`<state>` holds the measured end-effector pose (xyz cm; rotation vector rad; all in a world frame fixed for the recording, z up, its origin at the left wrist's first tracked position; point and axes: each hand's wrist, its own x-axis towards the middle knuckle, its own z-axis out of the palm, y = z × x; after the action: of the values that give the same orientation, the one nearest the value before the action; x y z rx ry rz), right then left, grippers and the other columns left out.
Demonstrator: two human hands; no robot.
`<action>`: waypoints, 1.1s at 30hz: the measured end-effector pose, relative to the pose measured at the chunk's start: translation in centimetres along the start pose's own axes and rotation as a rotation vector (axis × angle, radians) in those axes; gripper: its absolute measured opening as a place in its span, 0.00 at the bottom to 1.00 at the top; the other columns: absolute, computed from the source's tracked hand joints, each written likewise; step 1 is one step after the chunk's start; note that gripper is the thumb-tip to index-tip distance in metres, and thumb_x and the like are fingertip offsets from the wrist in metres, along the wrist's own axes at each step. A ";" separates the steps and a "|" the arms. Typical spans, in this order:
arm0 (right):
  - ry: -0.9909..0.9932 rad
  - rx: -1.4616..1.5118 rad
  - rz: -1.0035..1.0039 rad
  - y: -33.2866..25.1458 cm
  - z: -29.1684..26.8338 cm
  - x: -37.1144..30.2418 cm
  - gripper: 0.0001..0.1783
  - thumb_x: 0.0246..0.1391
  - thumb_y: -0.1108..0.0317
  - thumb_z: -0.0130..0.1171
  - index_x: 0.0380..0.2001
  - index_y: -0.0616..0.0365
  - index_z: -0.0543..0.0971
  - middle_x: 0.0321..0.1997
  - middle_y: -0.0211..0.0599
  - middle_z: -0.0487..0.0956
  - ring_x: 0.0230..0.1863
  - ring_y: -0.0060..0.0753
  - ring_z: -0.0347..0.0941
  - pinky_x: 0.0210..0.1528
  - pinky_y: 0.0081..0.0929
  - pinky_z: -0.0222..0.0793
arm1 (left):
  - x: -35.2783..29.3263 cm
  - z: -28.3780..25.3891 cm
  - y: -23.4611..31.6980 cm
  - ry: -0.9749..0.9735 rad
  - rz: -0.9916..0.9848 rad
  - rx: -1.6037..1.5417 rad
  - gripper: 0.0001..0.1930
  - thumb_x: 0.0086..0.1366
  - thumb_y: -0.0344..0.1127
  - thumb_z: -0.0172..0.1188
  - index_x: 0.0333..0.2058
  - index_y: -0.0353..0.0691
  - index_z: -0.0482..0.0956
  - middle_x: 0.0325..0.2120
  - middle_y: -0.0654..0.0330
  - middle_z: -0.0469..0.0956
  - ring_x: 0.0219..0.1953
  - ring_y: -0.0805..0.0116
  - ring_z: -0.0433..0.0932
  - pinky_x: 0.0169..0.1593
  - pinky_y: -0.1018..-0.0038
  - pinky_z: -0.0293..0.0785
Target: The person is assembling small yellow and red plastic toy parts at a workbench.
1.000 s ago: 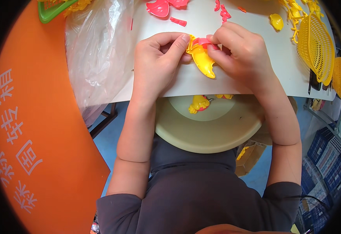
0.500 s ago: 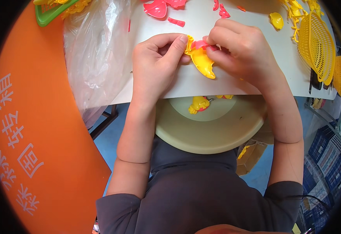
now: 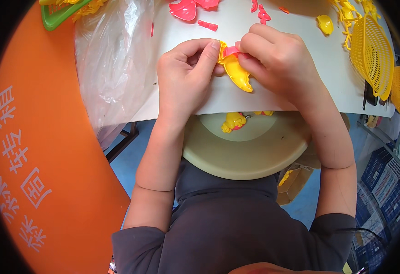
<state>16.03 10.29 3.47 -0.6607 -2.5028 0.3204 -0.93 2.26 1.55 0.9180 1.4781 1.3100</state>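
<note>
Left hand [image 3: 185, 73] pinches yellow piece [image 3: 238, 76], curled right hand [image 3: 276, 58] grips pink part [image 3: 230, 51]

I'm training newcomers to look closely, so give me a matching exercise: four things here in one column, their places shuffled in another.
1. Basin
2. Plastic bag
3. Yellow mesh basket
4. Pink piece

A. At the right side of the table
B. At the right hand's fingertips
C. At the table's left side
D. At the table's near edge

Pairs: 1-D, 2-C, 3-A, 4-B
</note>
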 end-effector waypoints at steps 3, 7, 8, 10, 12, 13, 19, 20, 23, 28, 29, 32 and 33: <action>-0.065 -0.044 0.015 -0.5 -0.1 0.1 0.09 0.43 0.74 0.67 0.25 0.58 0.74 0.25 0.34 0.72 0.22 0.39 0.72 0.24 0.31 0.69 | 0.0 0.0 -0.1 0.003 0.006 0.009 0.12 0.68 0.33 0.60 0.37 0.26 0.82 0.25 0.58 0.83 0.26 0.77 0.81 0.32 0.82 0.75; -0.077 -0.054 0.014 0.0 0.0 -0.1 0.09 0.43 0.74 0.67 0.26 0.58 0.74 0.25 0.35 0.72 0.23 0.40 0.72 0.25 0.32 0.70 | -0.4 -0.4 -0.7 -0.072 0.052 -0.041 0.12 0.66 0.30 0.61 0.43 0.26 0.79 0.29 0.57 0.82 0.29 0.76 0.81 0.33 0.80 0.77; -0.041 -0.007 0.005 0.1 0.2 -0.3 0.09 0.44 0.74 0.66 0.26 0.58 0.74 0.25 0.35 0.72 0.23 0.40 0.73 0.25 0.32 0.70 | -0.6 -0.5 -0.7 -0.118 0.089 -0.122 0.14 0.65 0.30 0.61 0.45 0.26 0.78 0.30 0.56 0.81 0.30 0.75 0.81 0.33 0.79 0.77; -0.008 0.043 -0.005 0.1 0.2 -0.5 0.09 0.44 0.74 0.66 0.26 0.58 0.74 0.25 0.35 0.72 0.24 0.41 0.73 0.25 0.32 0.70 | -1.2 0.4 -0.4 -0.073 0.183 0.090 0.16 0.63 0.29 0.63 0.47 0.27 0.77 0.31 0.55 0.80 0.30 0.74 0.82 0.33 0.77 0.78; -0.050 0.030 -0.006 0.1 -0.2 -0.3 0.08 0.46 0.73 0.65 0.26 0.59 0.74 0.25 0.37 0.72 0.24 0.43 0.73 0.27 0.34 0.70 | -1.1 0.7 0.2 -0.007 0.238 0.383 0.18 0.57 0.29 0.65 0.46 0.27 0.78 0.28 0.52 0.79 0.28 0.68 0.82 0.32 0.73 0.79; -0.048 0.028 -0.006 0.1 -0.3 -0.2 0.08 0.46 0.73 0.65 0.26 0.59 0.74 0.25 0.37 0.72 0.24 0.43 0.73 0.27 0.34 0.70 | -1.0 0.9 0.5 -0.008 0.240 0.383 0.18 0.57 0.29 0.65 0.46 0.27 0.78 0.28 0.52 0.79 0.28 0.68 0.82 0.32 0.73 0.79; -0.396 0.360 0.136 1.9 -3.5 1.0 0.10 0.53 0.71 0.63 0.38 0.64 0.81 0.29 0.45 0.80 0.29 0.41 0.78 0.34 0.31 0.73 | -0.8 2.4 1.1 0.111 0.238 0.655 0.13 0.55 0.30 0.65 0.37 0.27 0.80 0.27 0.49 0.80 0.27 0.59 0.82 0.34 0.68 0.79; -0.442 0.411 0.170 2.3 -4.4 1.2 0.12 0.54 0.72 0.63 0.42 0.64 0.81 0.30 0.45 0.81 0.31 0.38 0.79 0.35 0.29 0.74 | -0.7 2.6 1.1 0.112 0.257 0.645 0.12 0.55 0.29 0.65 0.36 0.27 0.80 0.27 0.48 0.80 0.26 0.58 0.82 0.34 0.67 0.78; -0.462 0.468 0.186 2.5 -5.3 1.8 0.13 0.55 0.74 0.63 0.44 0.65 0.82 0.32 0.44 0.83 0.33 0.30 0.81 0.36 0.27 0.74 | -0.7 2.5 0.9 0.124 0.275 0.636 0.12 0.55 0.29 0.65 0.36 0.27 0.80 0.26 0.48 0.80 0.26 0.57 0.81 0.34 0.67 0.78; -0.440 0.493 0.223 2.7 -4.4 1.0 0.12 0.54 0.75 0.63 0.43 0.66 0.83 0.32 0.45 0.83 0.33 0.34 0.81 0.36 0.27 0.75 | -0.7 2.5 1.0 0.115 0.243 0.618 0.11 0.55 0.28 0.65 0.36 0.26 0.80 0.26 0.48 0.80 0.26 0.58 0.81 0.34 0.68 0.78; -0.442 0.491 0.227 3.0 -4.2 0.6 0.12 0.54 0.75 0.63 0.43 0.66 0.83 0.32 0.45 0.83 0.33 0.34 0.81 0.36 0.27 0.75 | -0.6 2.6 1.0 0.120 0.250 0.601 0.11 0.55 0.28 0.64 0.36 0.26 0.80 0.26 0.48 0.80 0.25 0.59 0.81 0.34 0.68 0.78; -0.338 0.425 0.092 3.1 -3.5 0.1 0.12 0.53 0.75 0.64 0.41 0.66 0.83 0.33 0.45 0.83 0.34 0.38 0.81 0.37 0.27 0.75 | -0.6 2.6 0.8 0.131 0.262 0.584 0.11 0.55 0.28 0.64 0.35 0.26 0.80 0.25 0.49 0.79 0.24 0.60 0.81 0.32 0.69 0.78; -0.296 0.420 0.070 3.1 -3.3 -0.1 0.12 0.53 0.76 0.64 0.41 0.66 0.83 0.33 0.45 0.83 0.34 0.40 0.81 0.37 0.27 0.75 | -0.6 2.6 0.7 0.135 0.273 0.581 0.11 0.55 0.28 0.64 0.35 0.27 0.80 0.25 0.49 0.79 0.23 0.61 0.81 0.32 0.70 0.78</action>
<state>19.08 13.20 5.07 -0.5591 -2.5639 1.0012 1.67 2.55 2.34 1.4680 1.9404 1.1606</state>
